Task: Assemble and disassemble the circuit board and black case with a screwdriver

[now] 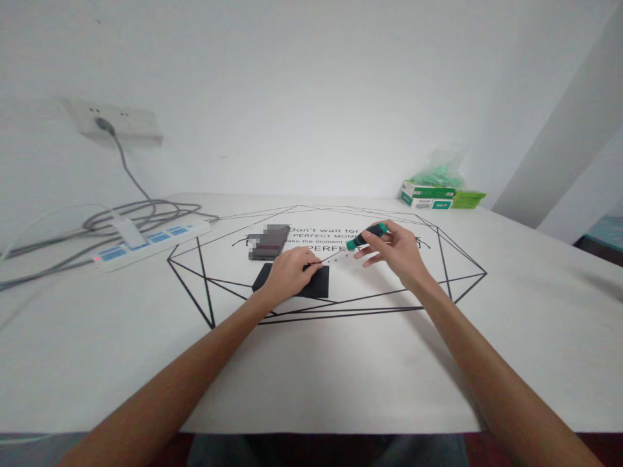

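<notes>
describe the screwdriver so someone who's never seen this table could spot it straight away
On the white table printed with black lines, find the person's right hand. It holds the screwdriver, tip toward the left hand. A green-and-black handle and thin shaft set it apart from the flat black box under the left hand.

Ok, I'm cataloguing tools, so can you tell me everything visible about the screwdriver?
The screwdriver has a chunky black handle with green ends, plastic or rubber by its look, and a thin, metal-looking shaft. The right hand grips the handle between thumb and fingers above the table. It is tilted, the shaft sloping down and leftward to the fingertips of the left hand, over the black box. Its tip is too small and hidden to make out.
</notes>
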Demonstrator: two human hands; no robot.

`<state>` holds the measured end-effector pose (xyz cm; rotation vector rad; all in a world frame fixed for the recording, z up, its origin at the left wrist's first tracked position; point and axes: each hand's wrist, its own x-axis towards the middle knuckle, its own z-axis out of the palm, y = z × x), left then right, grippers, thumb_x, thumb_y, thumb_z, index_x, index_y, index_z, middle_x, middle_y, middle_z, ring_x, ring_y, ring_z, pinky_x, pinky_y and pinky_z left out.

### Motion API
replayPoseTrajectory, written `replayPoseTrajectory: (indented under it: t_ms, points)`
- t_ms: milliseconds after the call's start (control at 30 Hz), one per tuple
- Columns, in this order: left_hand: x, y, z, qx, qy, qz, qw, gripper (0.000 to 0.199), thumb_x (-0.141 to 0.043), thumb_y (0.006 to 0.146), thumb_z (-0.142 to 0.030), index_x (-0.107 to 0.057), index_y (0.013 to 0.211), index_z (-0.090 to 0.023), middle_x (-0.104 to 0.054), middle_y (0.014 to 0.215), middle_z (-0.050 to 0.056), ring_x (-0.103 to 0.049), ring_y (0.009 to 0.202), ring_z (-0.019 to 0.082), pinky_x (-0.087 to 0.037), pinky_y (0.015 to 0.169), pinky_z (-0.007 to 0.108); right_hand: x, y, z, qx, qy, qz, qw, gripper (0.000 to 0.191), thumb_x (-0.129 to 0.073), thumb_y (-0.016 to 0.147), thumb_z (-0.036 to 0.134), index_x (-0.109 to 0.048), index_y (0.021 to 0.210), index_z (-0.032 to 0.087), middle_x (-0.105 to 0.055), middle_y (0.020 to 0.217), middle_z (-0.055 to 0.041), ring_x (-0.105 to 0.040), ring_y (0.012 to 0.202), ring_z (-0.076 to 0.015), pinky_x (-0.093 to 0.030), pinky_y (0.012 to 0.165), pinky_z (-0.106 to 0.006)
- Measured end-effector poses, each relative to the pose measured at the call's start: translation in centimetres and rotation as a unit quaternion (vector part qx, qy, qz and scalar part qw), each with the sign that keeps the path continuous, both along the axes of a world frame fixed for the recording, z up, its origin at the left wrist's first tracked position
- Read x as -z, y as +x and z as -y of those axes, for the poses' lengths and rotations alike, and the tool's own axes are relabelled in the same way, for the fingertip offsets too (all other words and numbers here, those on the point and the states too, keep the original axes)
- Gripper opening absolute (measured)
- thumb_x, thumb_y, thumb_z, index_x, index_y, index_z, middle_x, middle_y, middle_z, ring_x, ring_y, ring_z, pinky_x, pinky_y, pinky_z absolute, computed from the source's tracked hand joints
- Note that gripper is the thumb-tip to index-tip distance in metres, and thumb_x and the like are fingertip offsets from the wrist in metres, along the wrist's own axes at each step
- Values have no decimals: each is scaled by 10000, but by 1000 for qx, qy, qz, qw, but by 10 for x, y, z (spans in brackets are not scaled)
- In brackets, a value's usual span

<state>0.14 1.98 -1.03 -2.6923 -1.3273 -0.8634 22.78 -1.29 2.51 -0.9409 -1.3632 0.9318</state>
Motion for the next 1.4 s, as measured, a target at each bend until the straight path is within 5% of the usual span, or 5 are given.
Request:
replayPoseTrajectory:
  t_ms: [233, 367, 533, 933, 1400]
  points:
    - [-2, 2, 5, -5, 13, -6, 1000, 257, -527, 901, -345, -706, 1006, -195, -684, 1019, 58, -623, 929, 218, -464, 806, 318, 1, -1, 1, 21, 7, -25, 999, 396, -758, 683, 483, -556, 801, 164, -739, 777, -86, -705, 589, -207, -575, 455, -282]
    - [-7, 5, 11, -17, -35, -24, 999, 679, -551, 832, -583, -462, 1368, -176, -598, 1221, 117, -573, 1068, 269, -432, 908, 372, -1, 0, 1, 67, 30, -56, 996, 375, -762, 689, 461, -550, 760, 161, -729, 712, -78, -686, 532, -195, -554, 423, -270]
    - [-7, 3, 13, 38, -135, -81, 987, 1020, -593, 665, -759, -350, 1439, -142, -574, 1280, 146, -517, 1166, 325, -392, 954, 400, -1, 5, -2, 140, 40, -89, 985, 336, -758, 700, 420, -553, 724, 155, -712, 659, -63, -652, 452, -173, -521, 381, -250]
    - [-20, -6, 10, 47, -167, 8, 985, 942, -684, 659, -646, -382, 1438, -211, -501, 1400, 116, -476, 1255, 314, -367, 1038, 417, -1, 12, -8, 201, 38, -153, 967, 284, -752, 696, 355, -557, 712, 148, -692, 613, -53, -656, 459, -175, -521, 375, -240]
    - [-30, -18, 4, 66, -154, 116, 979, 860, -759, 630, -556, -465, 1384, -266, -620, 1218, 95, -570, 1109, 260, -435, 977, 409, 0, -5, -1, 126, 38, -149, 980, 334, -787, 672, 384, -551, 731, 155, -710, 646, -62, -702, 550, -215, -578, 457, -286]
